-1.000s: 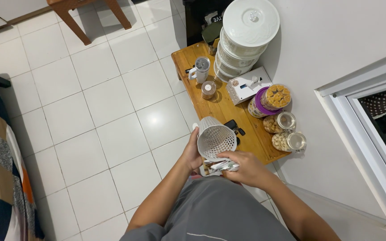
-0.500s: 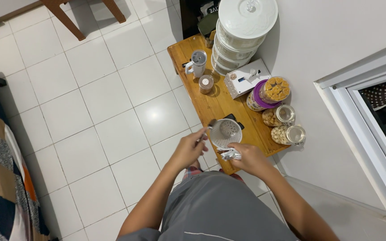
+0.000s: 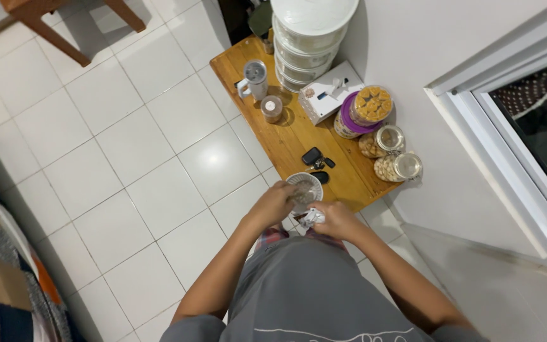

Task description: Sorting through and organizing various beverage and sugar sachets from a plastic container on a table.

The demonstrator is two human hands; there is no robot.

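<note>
A small white slotted basket [image 3: 305,185] stands upright at the near end of the low wooden table [image 3: 292,136], mouth up. My left hand [image 3: 273,204] grips its near rim. My right hand [image 3: 333,219] is closed around a bunch of small white packets [image 3: 312,217] just below the basket. A black key fob with keys [image 3: 316,158] lies on the table right behind the basket.
On the table stand a white lidded mug [image 3: 253,79], a small brown jar [image 3: 271,108], a white tissue box [image 3: 330,92], several cookie jars [image 3: 387,155] and a stack of white containers [image 3: 308,38]. A wall and window frame [image 3: 508,139] lie right, a patterned blanket [image 3: 1,278] left.
The basket went from tilted in my left hand to upright on the table's near end. My right hand kept the packets. The camera shifted, so the table moved up and left.
</note>
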